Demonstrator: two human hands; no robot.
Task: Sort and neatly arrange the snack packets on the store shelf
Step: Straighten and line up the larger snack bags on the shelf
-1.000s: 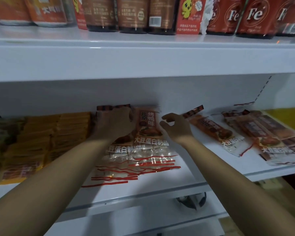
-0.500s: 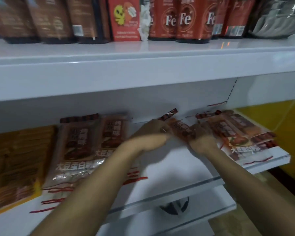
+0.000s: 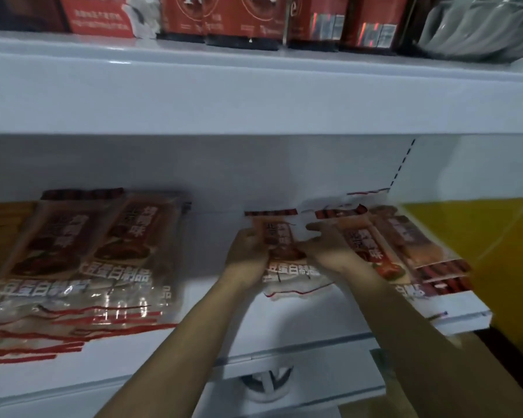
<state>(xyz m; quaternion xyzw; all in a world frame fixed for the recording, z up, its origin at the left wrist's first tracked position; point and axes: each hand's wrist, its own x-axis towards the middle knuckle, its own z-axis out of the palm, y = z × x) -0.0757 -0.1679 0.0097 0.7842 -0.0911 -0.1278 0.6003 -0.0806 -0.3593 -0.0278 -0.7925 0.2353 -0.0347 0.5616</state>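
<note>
On the white middle shelf [image 3: 212, 324] a single brown-and-clear snack packet [image 3: 280, 239] with white lettering lies between my hands. My left hand [image 3: 246, 251] grips its left edge. My right hand [image 3: 326, 248] holds its right side, with the fingers stretched over the top of it. A neat stack of the same packets [image 3: 82, 260] lies to the left. A loose, overlapping pile of packets [image 3: 405, 251] lies to the right, at the shelf's end. The picture is blurred.
Orange packets [image 3: 0, 224] sit at the far left of the shelf. Red and brown pouches [image 3: 239, 19] stand on the upper shelf [image 3: 254, 95]. A yellow panel [image 3: 480, 251] is beyond the shelf's right end. A lower shelf [image 3: 299, 384] sticks out below.
Both hands left the left stack and moved right to the single packet, which they now hold straightened. The view has swung to the right and closer.
</note>
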